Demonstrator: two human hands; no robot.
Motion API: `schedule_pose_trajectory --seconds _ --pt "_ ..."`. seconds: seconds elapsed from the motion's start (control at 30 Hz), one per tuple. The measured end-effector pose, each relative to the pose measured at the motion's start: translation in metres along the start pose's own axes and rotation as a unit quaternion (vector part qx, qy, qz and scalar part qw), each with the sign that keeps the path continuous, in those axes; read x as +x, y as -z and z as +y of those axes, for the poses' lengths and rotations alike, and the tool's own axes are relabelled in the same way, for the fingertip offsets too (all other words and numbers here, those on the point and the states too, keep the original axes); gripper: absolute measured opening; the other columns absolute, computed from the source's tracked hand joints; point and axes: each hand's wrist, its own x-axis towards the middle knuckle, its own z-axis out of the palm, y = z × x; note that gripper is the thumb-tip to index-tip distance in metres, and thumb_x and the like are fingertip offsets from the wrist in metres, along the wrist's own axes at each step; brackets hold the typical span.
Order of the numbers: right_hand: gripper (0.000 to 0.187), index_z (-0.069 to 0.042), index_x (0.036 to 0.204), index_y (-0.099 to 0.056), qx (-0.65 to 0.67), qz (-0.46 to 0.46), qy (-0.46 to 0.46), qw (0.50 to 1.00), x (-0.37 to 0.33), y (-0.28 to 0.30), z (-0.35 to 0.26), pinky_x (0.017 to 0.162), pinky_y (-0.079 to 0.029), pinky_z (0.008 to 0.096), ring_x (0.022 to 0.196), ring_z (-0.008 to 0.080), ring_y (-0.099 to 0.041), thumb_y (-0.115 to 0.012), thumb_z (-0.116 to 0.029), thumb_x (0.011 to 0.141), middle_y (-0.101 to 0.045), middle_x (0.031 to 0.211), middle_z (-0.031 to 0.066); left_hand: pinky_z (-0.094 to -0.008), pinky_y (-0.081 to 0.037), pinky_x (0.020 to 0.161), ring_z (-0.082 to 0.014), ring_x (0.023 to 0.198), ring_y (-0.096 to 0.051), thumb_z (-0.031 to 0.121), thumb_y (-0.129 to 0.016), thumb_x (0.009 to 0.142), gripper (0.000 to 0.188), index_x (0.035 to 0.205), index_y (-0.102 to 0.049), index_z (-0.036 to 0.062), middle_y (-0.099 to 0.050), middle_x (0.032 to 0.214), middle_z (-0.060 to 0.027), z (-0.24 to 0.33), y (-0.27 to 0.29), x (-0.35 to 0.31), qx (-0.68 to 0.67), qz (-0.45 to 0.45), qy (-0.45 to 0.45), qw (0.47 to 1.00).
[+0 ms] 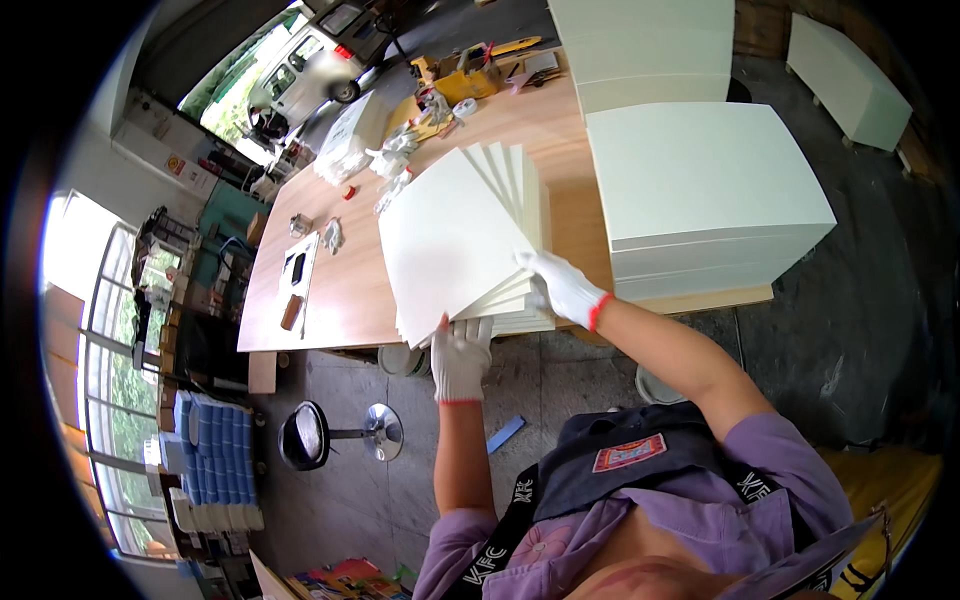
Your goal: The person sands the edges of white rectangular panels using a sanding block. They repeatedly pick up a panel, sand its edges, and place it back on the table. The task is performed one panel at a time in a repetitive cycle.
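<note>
A stack of white sheets (pixel 450 245) lies on the wooden table, its upper layers turned and fanned apart at the far and right sides. My left hand (pixel 461 362), in a white glove with the thumb uncovered, grips the near edge of the upper sheets, thumb on top. At their right corner, my right hand (pixel 566 287), gloved in white with a red cuff, holds the edge of the fanned sheets. Its fingertips are partly hidden against the stack. Both forearms reach in from below.
A taller pile of white sheets (pixel 700 180) stands right of the table (pixel 350 290), with another white stack (pixel 650 45) behind. A yellow box (pixel 468 82) of tools sits at the far edge. Below are a round-based stool (pixel 304 437) and a blue strip (pixel 506 434) on the floor.
</note>
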Motion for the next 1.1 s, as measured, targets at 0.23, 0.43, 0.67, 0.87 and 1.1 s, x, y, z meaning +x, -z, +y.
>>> schedule_pose_trajectory --seconds 0.23,0.43,0.67,0.87,1.1 --pt "0.042 -0.005 0.109 -0.065 -0.142 -0.085 -0.032 0.986 -0.175 0.138 -0.037 0.062 -0.042 0.031 0.073 0.0146 -0.054 -0.067 -0.046 0.099 -0.061 0.085 0.0044 -0.0525 -0.043 0.117 -0.0347 0.137 -0.055 0.02 -0.056 0.107 0.04 0.145 -0.053 0.0097 -0.058 0.147 -0.0134 -0.071 -0.002 -0.106 0.093 -0.07 0.104 0.988" --pt "0.045 -0.005 0.108 -0.066 -0.204 0.244 0.191 0.929 -0.28 0.263 -0.15 0.064 -0.045 0.0328 0.073 0.0179 -0.06 -0.062 -0.05 0.101 -0.065 0.084 0.007 -0.0461 -0.054 0.095 -0.0329 0.114 -0.068 0.013 -0.066 0.099 0.037 0.136 -0.066 0.0101 -0.071 0.12 -0.0152 -0.146 -0.155 -0.126 0.621 -0.495 -0.195 0.576" --pt "0.062 -0.005 0.106 -0.065 -0.48 0.525 0.25 0.657 -0.291 0.323 -0.224 0.079 -0.052 0.0424 0.089 0.0337 -0.07 -0.054 -0.067 0.1 -0.071 0.091 0.0146 -0.044 -0.053 0.097 -0.0344 0.115 -0.064 0.014 -0.068 0.093 0.033 0.126 -0.074 0.0149 -0.069 0.124 -0.0146 -0.316 -0.326 -0.096 0.61 -0.601 -0.409 0.314" --pt "0.055 -0.009 0.092 -0.065 -0.686 0.429 0.293 0.508 -0.282 0.327 -0.245 0.075 -0.053 0.0458 0.085 0.0346 -0.07 -0.056 -0.063 0.098 -0.07 0.088 0.0128 -0.0404 -0.053 0.092 -0.0319 0.106 -0.067 0.02 -0.071 0.093 0.028 0.119 -0.078 0.0111 -0.069 0.118 -0.0154 -0.371 -0.353 -0.065 0.682 -0.595 -0.265 0.333" --pt "0.054 -0.006 0.089 -0.06 -0.606 0.377 0.344 0.611 -0.261 0.308 -0.274 0.073 -0.052 0.0452 0.083 0.0346 -0.069 -0.053 -0.057 0.104 -0.07 0.086 0.0135 -0.0365 -0.053 0.093 -0.0291 0.107 -0.069 0.013 -0.069 0.094 0.029 0.122 -0.075 0.0081 -0.07 0.122 -0.0152 -0.38 -0.348 -0.059 0.67 -0.6 -0.28 0.335"
